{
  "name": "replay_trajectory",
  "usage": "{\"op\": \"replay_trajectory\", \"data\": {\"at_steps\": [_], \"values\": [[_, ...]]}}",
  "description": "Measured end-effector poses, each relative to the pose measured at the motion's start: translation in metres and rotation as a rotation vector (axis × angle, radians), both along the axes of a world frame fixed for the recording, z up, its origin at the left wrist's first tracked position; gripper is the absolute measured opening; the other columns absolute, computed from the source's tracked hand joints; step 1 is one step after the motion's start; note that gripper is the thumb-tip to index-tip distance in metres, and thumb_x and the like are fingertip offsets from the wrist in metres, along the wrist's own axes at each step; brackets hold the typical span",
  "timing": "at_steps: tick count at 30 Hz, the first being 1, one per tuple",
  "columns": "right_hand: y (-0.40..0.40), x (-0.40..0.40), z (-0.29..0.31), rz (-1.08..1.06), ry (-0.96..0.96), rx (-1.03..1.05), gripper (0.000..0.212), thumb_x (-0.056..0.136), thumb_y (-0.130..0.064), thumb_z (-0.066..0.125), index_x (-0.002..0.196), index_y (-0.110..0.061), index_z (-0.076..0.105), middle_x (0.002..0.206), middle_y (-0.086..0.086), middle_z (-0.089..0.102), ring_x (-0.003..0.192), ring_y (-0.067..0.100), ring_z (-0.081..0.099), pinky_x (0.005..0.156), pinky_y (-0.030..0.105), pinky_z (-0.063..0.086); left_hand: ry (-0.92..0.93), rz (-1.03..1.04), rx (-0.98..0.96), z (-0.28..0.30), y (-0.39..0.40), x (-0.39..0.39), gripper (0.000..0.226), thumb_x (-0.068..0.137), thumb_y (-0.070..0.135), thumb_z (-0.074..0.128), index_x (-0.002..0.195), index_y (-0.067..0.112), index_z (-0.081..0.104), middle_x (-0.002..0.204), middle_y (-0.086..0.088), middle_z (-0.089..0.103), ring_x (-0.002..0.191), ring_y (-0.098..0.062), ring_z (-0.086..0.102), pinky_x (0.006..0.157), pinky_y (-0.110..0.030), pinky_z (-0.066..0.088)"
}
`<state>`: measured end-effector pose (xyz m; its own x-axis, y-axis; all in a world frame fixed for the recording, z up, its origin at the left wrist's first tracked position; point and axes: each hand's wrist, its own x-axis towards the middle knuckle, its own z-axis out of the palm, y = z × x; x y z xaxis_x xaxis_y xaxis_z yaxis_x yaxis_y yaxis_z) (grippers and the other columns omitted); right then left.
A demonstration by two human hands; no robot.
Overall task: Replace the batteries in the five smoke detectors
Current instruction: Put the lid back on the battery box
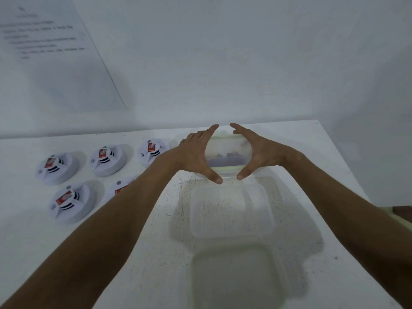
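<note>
Left hand (196, 157) and right hand (258, 152) clasp a clear container (228, 152) between spread fingers (210, 131); five smoke detectors (107, 159) sit left on the tabletop (323, 152).

The fifth smoke detector (121, 188) is mostly hidden behind the left forearm (124, 210); only part of its white rim and red label shows. The lidded container (227, 152) is covered at both ends by the left hand (196, 157) and right hand (256, 152), and its dark contents are too blurred to identify. Print on the wall sheet (55, 52) is illegible. The nearest container (236, 277) is cut off at the bottom edge.
</note>
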<state>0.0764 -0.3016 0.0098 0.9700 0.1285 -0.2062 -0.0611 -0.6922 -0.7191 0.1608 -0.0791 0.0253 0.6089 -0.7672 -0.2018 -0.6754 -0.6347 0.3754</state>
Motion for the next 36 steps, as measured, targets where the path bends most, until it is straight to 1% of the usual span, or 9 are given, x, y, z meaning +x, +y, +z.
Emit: {"op": "replay_trajectory", "data": {"at_steps": [5,7,10,16,22,26,29,32,36], "values": [[0.000,0.007,0.007,0.019,0.015,-0.094,0.143,0.038,-0.058,0.094,0.151,-0.045,0.007,0.150,-0.007,0.035,0.138,0.021,0.031,0.116,0.049,0.033,-0.080,-0.038,0.012,0.003,-0.001,0.003,0.137,0.050,0.071,0.080,0.150,0.034,-0.005,0.159,-0.003,0.017,0.144,-0.029,0.017,0.117,-0.054,0.015],[0.001,0.008,0.004,0.022,0.026,-0.047,0.141,0.042,-0.049,0.097,0.153,-0.041,0.009,0.144,-0.006,0.038,0.133,0.018,0.038,0.113,0.046,0.039,-0.037,-0.025,0.004,0.001,-0.003,0.004,0.136,0.051,0.066,0.082,0.150,0.034,-0.005,0.155,-0.003,0.025,0.140,-0.028,0.023,0.115,-0.051,0.021],[0.002,0.007,0.002,0.007,0.023,-0.015,0.137,0.049,-0.034,0.099,0.154,-0.037,0.011,0.147,-0.005,0.032,0.135,0.015,0.034,0.114,0.041,0.038,0.009,-0.017,-0.003,-0.001,-0.004,0.004,0.134,0.053,0.062,0.084,0.150,0.034,-0.004,0.153,-0.002,0.025,0.138,-0.027,0.024,0.112,-0.049,0.027],[0.006,0.004,-0.002,-0.021,-0.035,-0.046,0.126,0.053,-0.026,0.097,0.151,-0.035,0.019,0.146,-0.007,0.031,0.130,0.013,0.036,0.111,0.041,0.041,0.009,0.001,-0.064,-0.007,-0.003,0.000,0.129,0.055,0.047,0.086,0.150,0.032,0.000,0.141,-0.003,0.033,0.130,-0.025,0.026,0.102,-0.039,0.031],[0.009,0.004,-0.003,-0.019,-0.064,-0.008,0.133,0.045,-0.037,0.091,0.152,-0.040,0.011,0.140,-0.002,0.035,0.124,0.016,0.042,0.104,0.036,0.046,-0.047,-0.019,-0.009,-0.006,-0.008,0.003,0.125,0.049,0.053,0.078,0.147,0.036,0.002,0.132,-0.003,0.038,0.121,-0.025,0.033,0.098,-0.044,0.037],[0.008,-0.004,-0.007,-0.063,-0.101,0.103,0.140,0.046,-0.035,0.095,0.153,-0.041,0.003,0.144,-0.003,0.031,0.130,0.017,0.041,0.108,0.036,0.044,-0.021,0.009,-0.150,-0.009,-0.002,-0.001,0.132,0.052,0.058,0.084,0.150,0.035,-0.001,0.142,-0.002,0.038,0.128,-0.024,0.034,0.105,-0.043,0.032],[0.010,-0.013,-0.011,-0.123,-0.130,0.178,0.140,0.050,-0.032,0.097,0.153,-0.043,0.004,0.156,-0.009,0.020,0.141,0.014,0.030,0.114,0.041,0.038,0.052,0.099,-0.254,-0.012,0.007,-0.006,0.137,0.050,0.062,0.085,0.150,0.036,-0.004,0.156,0.002,0.020,0.142,-0.021,0.018,0.115,-0.046,0.024],[0.012,-0.026,-0.018,-0.187,-0.138,0.288,0.134,0.060,-0.021,0.095,0.154,-0.044,0.002,0.161,-0.018,0.010,0.147,0.008,0.021,0.119,0.040,0.032,0.174,0.235,-0.395,-0.021,0.013,-0.019,0.140,0.050,0.056,0.089,0.151,0.037,-0.006,0.161,0.006,0.004,0.147,-0.014,0.003,0.117,-0.044,0.018],[0.017,-0.033,-0.025,-0.250,-0.150,0.379,0.135,0.063,-0.014,0.093,0.154,-0.043,-0.001,0.160,-0.024,0.002,0.148,0.004,0.015,0.116,0.032,0.030,0.296,0.355,-0.574,-0.028,0.014,-0.032,0.134,0.053,0.041,0.092,0.151,0.039,0.000,0.158,0.006,0.011,0.144,-0.014,0.017,0.113,-0.034,0.025]]}}
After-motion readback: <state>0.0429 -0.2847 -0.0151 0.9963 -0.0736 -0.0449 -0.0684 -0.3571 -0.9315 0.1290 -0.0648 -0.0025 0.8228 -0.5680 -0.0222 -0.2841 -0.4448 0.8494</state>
